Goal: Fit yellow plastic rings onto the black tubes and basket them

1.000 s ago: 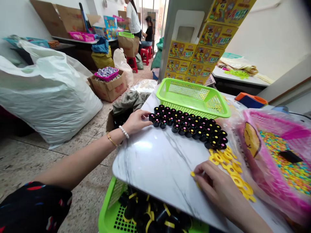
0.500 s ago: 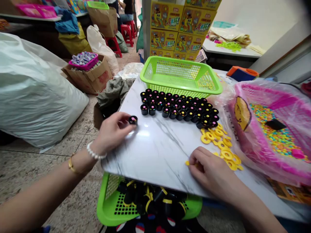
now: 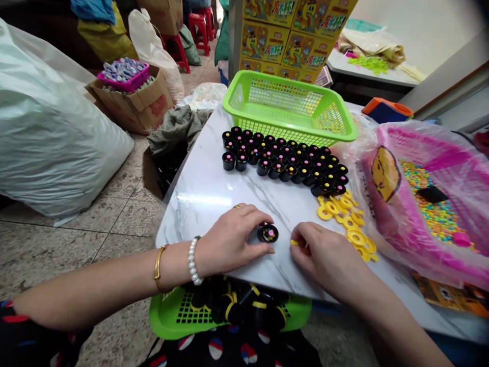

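Note:
Between the thumb and fingers of my left hand (image 3: 229, 239) is a small black cup (image 3: 263, 235) with a pink piece and coloured beads inside, upright on the table. Close by on the right, my right hand (image 3: 328, 255) is closed in a pinch. A bit of a yellow plastic piece (image 3: 294, 242) pokes out from its fingertips; the rest is hidden. Several yellow rings with tabs (image 3: 356, 236) lie in a loose pile beyond that hand. Rows of similar black cups (image 3: 291, 171) with pink or yellow pieces inside stand further back.
Behind the cups sits a green basket (image 3: 290, 109). A pink basket (image 3: 369, 168) lined with plastic holds coloured beads on the right. Below the table edge, another green basket (image 3: 164, 316) contains black cups with yellow rims. A big white sack (image 3: 57, 132) stands left.
My left hand has brought the black cup rightward and nearer, close to my right hand. My right hand keeps its pinch on the yellow piece. The view has tilted down slightly.

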The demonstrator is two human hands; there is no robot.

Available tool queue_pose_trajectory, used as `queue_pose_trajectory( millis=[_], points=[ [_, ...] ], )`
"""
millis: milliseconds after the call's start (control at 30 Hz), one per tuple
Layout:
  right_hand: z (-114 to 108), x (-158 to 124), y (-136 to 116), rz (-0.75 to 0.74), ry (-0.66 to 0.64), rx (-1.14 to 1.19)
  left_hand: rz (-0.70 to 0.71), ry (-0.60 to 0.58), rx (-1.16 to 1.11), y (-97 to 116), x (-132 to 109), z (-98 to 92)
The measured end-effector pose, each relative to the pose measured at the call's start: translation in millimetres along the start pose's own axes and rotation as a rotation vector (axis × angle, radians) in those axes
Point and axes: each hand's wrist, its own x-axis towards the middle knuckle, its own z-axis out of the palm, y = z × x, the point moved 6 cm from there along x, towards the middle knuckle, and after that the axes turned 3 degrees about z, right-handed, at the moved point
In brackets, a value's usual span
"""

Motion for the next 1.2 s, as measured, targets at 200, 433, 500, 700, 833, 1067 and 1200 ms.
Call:
queue_pose_trajectory(
  millis=[200, 433, 500, 700, 833, 1067, 1200],
  points=[
    [-6.7, 13.2, 6.5, 0.162, -0.13, 1.008, 0.026, 0.014, 0.065, -0.8, -1.7, 6.7],
    [13.7, 20.8, -0.2, 0.186, -0.198, 1.258, 0.03, 0.016, 0.091, -2.1, -1.9, 9.4],
    [16.3, 20.3, -1.9, 0.182, -0.203, 1.258, 0.009, -0.003, 0.072, -1.6, -2.1, 9.6],
    [20.6, 19.0, -3.4, 0.187, -0.214, 1.267, -0.113, -0.042, -0.009, -3.0, -4.9, 8.7],
    [24.2, 18.3, 0.8, 0.214, -0.197, 1.309, -0.101, -0.032, -0.023, -3.0, -4.0, 7.2],
    [26.3, 17.1, 5.5, 0.232, -0.218, 1.299, -0.109, -0.027, -0.011, -4.6, -3.9, 8.6],
    [25.6, 16.7, 0.5, 0.218, -0.21, 1.284, -0.1, -0.02, -0.012, -3.7, -4.2, 9.2]
  ],
)
